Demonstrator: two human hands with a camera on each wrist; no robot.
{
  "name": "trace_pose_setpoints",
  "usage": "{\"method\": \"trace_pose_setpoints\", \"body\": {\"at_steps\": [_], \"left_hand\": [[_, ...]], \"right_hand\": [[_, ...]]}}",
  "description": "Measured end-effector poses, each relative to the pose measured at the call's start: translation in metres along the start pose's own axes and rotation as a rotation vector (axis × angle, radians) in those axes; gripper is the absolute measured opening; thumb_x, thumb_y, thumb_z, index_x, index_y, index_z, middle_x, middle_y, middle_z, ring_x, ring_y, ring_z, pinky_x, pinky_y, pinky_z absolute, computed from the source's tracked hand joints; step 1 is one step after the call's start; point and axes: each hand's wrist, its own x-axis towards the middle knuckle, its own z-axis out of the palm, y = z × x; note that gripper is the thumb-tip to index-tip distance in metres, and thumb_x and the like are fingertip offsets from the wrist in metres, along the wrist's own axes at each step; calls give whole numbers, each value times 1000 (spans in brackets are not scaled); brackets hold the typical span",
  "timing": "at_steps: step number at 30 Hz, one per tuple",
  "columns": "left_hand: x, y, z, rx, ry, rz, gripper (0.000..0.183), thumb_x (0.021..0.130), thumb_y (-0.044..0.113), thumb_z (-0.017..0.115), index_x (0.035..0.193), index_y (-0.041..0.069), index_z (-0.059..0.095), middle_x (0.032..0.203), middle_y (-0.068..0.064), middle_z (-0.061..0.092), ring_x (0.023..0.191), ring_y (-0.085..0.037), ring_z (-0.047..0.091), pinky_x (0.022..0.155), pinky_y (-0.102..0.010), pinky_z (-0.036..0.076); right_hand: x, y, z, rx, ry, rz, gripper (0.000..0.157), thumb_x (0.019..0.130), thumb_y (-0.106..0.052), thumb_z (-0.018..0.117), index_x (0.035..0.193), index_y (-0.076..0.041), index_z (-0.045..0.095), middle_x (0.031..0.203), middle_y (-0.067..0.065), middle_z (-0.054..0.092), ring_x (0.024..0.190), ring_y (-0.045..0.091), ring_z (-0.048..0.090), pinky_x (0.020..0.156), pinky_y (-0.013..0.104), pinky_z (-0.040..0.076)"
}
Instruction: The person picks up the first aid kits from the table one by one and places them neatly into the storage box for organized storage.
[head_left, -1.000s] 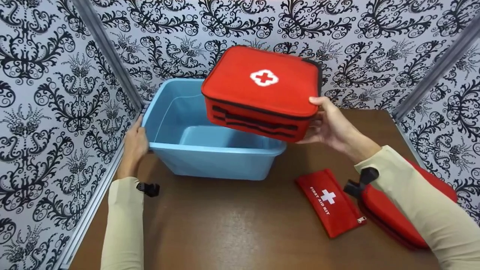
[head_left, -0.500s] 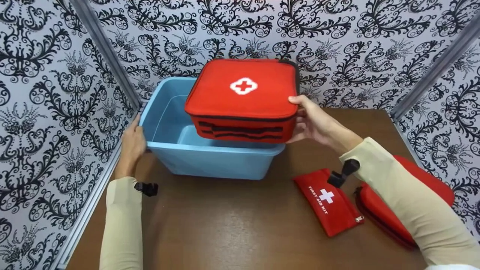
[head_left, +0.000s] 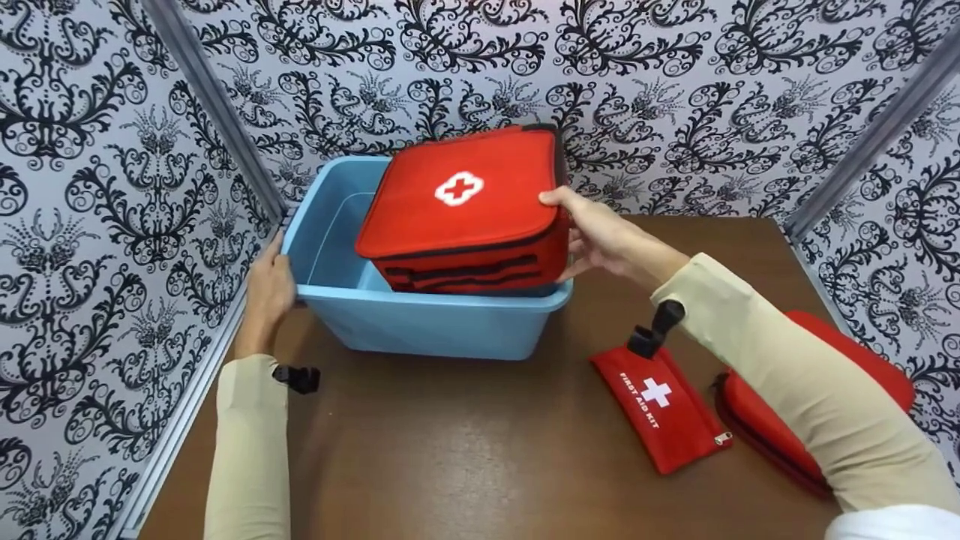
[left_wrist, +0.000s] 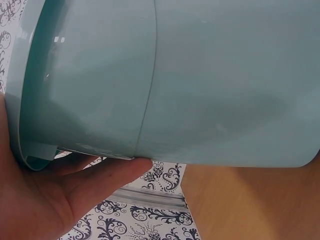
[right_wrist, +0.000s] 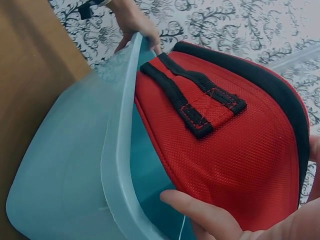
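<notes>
A big red first aid bag (head_left: 495,221) with a white-edged cross and black trim is tilted over a light blue plastic tub (head_left: 427,326), its lower part inside the opening. My right hand (head_left: 611,236) holds the bag by its right end, thumb on top and fingers beneath. In the right wrist view, black handle straps (right_wrist: 177,92) show on the bag's side, close to the tub's rim (right_wrist: 120,150). At the tub's left end, my left hand (head_left: 270,289) grips the rim; the left wrist view has its fingers (left_wrist: 110,175) against the outer wall.
Right of the tub, a flat red first aid pouch (head_left: 660,409) with a zip lies on the brown table (head_left: 450,450). Another red case (head_left: 780,427) sits beyond it, partly covered by my right sleeve. Patterned panels (head_left: 480,67) enclose the back and sides.
My right hand has carried the red bag left and lower, from above the tub's right side into its opening. The left hand and the tub have stayed in place.
</notes>
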Motion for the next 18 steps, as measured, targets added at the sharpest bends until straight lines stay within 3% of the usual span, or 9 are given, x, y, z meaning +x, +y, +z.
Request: {"method": "trace_pose_setpoints", "body": {"at_steps": [2,6,7,18], "left_hand": [[0,1,0,-1,2,-8,49,97,20,18,146,15,20,153,-13,13,136,-36,26,114,-46,20],[1,1,0,9,18,-9,50,96,18,19,145,14,23,152,-15,19,134,-37,29,114,-45,22],[1,0,0,8,24,-7,50,96,18,20,145,13,25,151,-16,21,139,-34,18,117,-44,15],[0,1,-1,14,5,-29,50,96,20,19,146,14,22,151,-17,19,140,-35,16,117,-44,12]], "right_hand": [[2,-3,3,-10,9,13,52,80,-54,54,111,-11,58,91,9,65,80,26,67,73,53,54],[8,-7,9,-71,33,32,52,80,-55,53,109,-12,59,80,9,65,79,24,67,71,51,55],[10,-8,10,-91,37,35,53,80,-56,53,109,-13,59,81,9,65,79,24,68,71,51,55],[23,-15,28,-230,61,86,54,78,-58,52,108,-14,56,103,12,66,86,26,68,67,45,57]]}}
